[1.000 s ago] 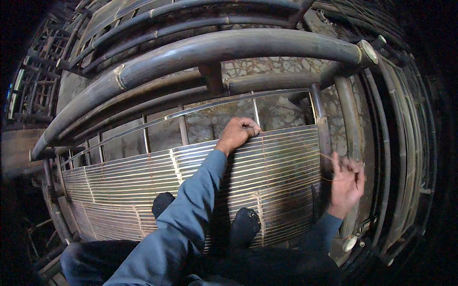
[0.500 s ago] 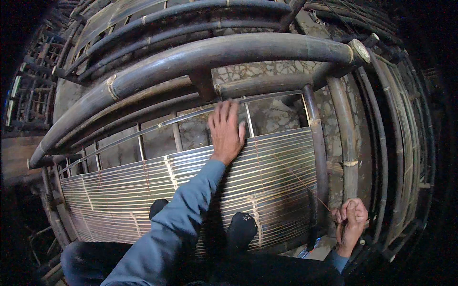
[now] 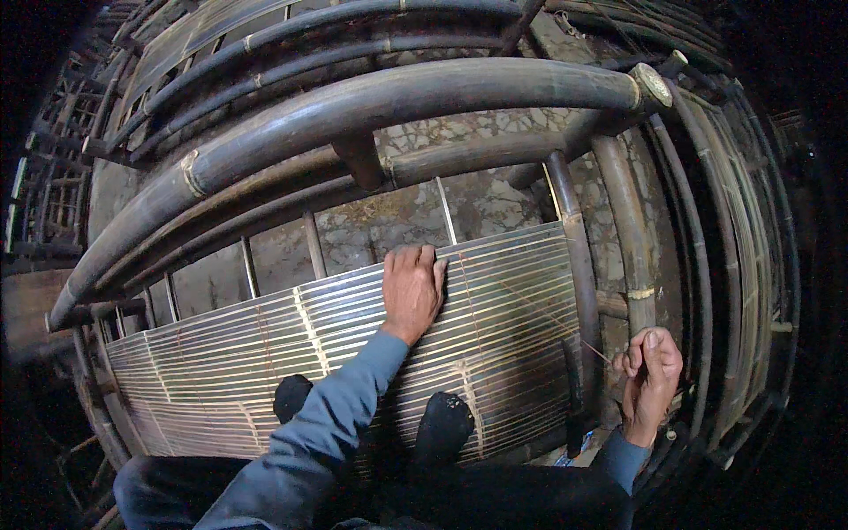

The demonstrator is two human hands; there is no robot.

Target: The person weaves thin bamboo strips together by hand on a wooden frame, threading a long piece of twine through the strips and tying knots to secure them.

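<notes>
A panel of narrow bamboo slats (image 3: 353, 340) lies in a dark bamboo frame, lashed across with thin reddish cord. My left hand (image 3: 413, 296) rests on its far edge, fingers bent over the outermost slat (image 3: 499, 242). At the right, beyond the panel's side pole (image 3: 577, 265), my right hand (image 3: 651, 380) is closed in a pinch. A taut thin reddish cord (image 3: 552, 322) runs from the panel to its fingertips. My feet in dark socks (image 3: 444, 424) stand on the slats.
A thick bamboo rail (image 3: 397, 97) arches over the far side. Thin crossbars (image 3: 446, 210) span the gap between panel and rail over a cracked stone floor (image 3: 380, 225). Upright bamboo poles (image 3: 627, 221) stand at the right. More bamboo furniture (image 3: 221, 26) is behind.
The loose outer slat has come nearer and now lies against the panel's edge. My left hand has moved nearer with fingers bent over it; my right hand has shifted slightly up.
</notes>
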